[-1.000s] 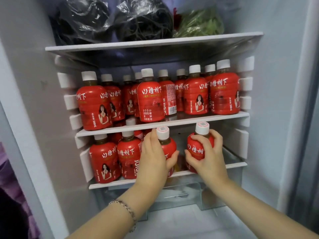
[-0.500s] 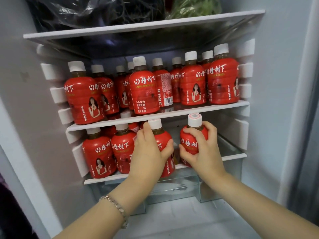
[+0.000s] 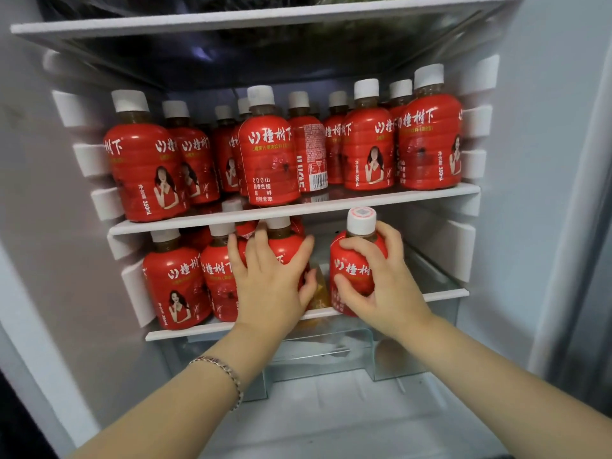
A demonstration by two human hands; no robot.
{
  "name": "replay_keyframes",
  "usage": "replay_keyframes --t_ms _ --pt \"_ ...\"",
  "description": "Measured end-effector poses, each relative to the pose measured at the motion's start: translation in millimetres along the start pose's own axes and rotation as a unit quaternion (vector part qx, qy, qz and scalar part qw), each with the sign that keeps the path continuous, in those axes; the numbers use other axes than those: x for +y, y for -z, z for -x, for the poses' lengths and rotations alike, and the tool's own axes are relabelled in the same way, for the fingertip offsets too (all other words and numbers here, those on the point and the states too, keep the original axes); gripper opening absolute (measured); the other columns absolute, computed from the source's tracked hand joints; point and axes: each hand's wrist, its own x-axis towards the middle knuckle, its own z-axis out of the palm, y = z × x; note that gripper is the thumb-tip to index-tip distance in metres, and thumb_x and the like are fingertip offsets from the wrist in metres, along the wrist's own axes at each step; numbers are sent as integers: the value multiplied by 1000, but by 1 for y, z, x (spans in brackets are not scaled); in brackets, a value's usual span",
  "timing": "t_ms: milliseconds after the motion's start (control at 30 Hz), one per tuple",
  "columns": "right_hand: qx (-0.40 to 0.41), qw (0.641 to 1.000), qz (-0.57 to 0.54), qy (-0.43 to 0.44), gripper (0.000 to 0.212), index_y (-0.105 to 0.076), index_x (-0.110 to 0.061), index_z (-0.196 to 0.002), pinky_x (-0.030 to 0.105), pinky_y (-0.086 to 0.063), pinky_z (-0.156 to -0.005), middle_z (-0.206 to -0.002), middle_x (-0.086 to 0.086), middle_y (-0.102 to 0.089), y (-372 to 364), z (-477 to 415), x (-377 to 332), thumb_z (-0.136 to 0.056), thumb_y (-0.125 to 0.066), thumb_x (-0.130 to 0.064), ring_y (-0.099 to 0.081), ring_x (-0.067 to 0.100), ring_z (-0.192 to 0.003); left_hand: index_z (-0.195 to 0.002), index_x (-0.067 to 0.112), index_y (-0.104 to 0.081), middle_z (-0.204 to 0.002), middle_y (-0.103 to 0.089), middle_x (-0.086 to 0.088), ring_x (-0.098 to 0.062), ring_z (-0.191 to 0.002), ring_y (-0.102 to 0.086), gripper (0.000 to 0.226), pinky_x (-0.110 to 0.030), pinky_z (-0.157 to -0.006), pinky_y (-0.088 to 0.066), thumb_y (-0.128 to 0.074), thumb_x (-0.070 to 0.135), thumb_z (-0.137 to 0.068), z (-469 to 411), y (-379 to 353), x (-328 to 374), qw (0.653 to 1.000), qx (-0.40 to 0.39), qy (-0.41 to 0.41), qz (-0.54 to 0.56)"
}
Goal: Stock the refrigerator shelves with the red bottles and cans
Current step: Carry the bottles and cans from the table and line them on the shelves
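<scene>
Both hands reach into the open fridge at the lower shelf (image 3: pixel 443 294). My left hand (image 3: pixel 270 283) is wrapped around a red bottle (image 3: pixel 286 245) with a white cap, standing beside two more red bottles (image 3: pixel 175 286) on that shelf's left. My right hand (image 3: pixel 381 286) grips another red bottle (image 3: pixel 356 263) by its body, near the shelf's front edge and slightly tilted. The middle shelf (image 3: pixel 397 197) above carries several red bottles (image 3: pixel 270 160) in rows.
The top shelf (image 3: pixel 265 19) holds dark plastic bags. Under the lower shelf sits a clear drawer (image 3: pixel 331 352). White rail ridges line both side walls. The right half of the lower shelf has room beside the held bottle. Something yellow (image 3: pixel 319 289) lies between the two held bottles.
Both hands have pushed their bottles deeper onto the lower shelf. The view has dropped and moved closer, so the top shelf bags are mostly out of frame.
</scene>
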Motion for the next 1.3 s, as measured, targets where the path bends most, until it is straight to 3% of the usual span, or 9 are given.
replay_keyframes --t_ms 133,300,433,533,667,733,833,900,1300 --pt "-106 993 -6 41 47 -40 -46 -112 8 -35 -87 -129 -17 -21 5 -12 -8 -66 -53 -46 -40 6 -107 -120 28 -54 -113 -54 -33 -42 -113 -47 41 -50 -112 -7 -51 42 -81 1 -5 -6 999 13 -10 29" --pt "-38 997 -1 -63 48 -49 -42 -112 28 -50 -89 -117 -19 -24 2 -10 -7 -69 -68 -34 -45 11 -104 -117 26 -60 -107 -55 -34 -43 -108 -52 39 -49 -112 -10 -52 39 -81 -1 -6 -6 999 23 -14 23" --pt "-12 994 54 -92 51 -49 -34 -123 36 -50 -90 -130 -4 -29 -2 -17 -6 -76 -69 -31 -46 19 -113 -117 26 -59 -108 -55 -34 -44 -108 -53 38 -49 -111 -12 -53 39 -81 -2 -7 -7 999 29 -10 21" --pt "-48 993 49 -100 56 -37 -34 -135 44 -46 -98 -145 3 -18 -8 -21 7 -85 -62 -34 -40 28 -126 -119 28 -54 -111 -55 -34 -43 -110 -52 38 -49 -111 -12 -52 39 -82 -1 -7 -6 999 34 -7 20" --pt "-163 966 133 -150 69 1 -41 -147 47 -40 -105 -154 15 15 -18 -48 30 -97 -45 -31 -36 41 -132 -120 30 -50 -111 -55 -33 -42 -112 -50 39 -47 -112 -10 -50 40 -82 0 -7 -4 999 31 -6 18" --pt "-224 945 148 -186 77 14 -32 -147 42 -38 -106 -154 21 9 -26 -66 37 -97 -43 -21 -37 39 -132 -119 30 -49 -110 -56 -32 -42 -111 -50 39 -45 -113 -9 -50 40 -82 0 -8 -3 999 30 -3 21" --pt "-175 928 67 -321 61 -14 -15 -145 41 -42 -98 -140 20 -40 -43 -83 44 -95 -49 -20 -51 34 -120 -119 29 -51 -108 -56 -32 -40 -112 -48 39 -45 -112 -9 -50 39 -81 3 -9 -4 999 35 -1 26" --pt "-107 927 61 -356 49 -33 -9 -136 38 -43 -94 -128 15 -54 -55 -91 48 -93 -53 -23 -55 31 -115 -120 30 -49 -107 -56 -32 -38 -112 -45 39 -46 -112 -12 -49 39 -81 2 -10 -4 999 38 -2 28" --pt "-75 909 -13 -410 31 -58 -3 -112 30 -46 -88 -118 15 -62 -99 -108 62 -88 -61 -22 -59 29 -111 -120 30 -49 -108 -55 -32 -38 -114 -42 40 -46 -111 -12 -49 40 -81 -2 -14 -6 998 58 -14 25"
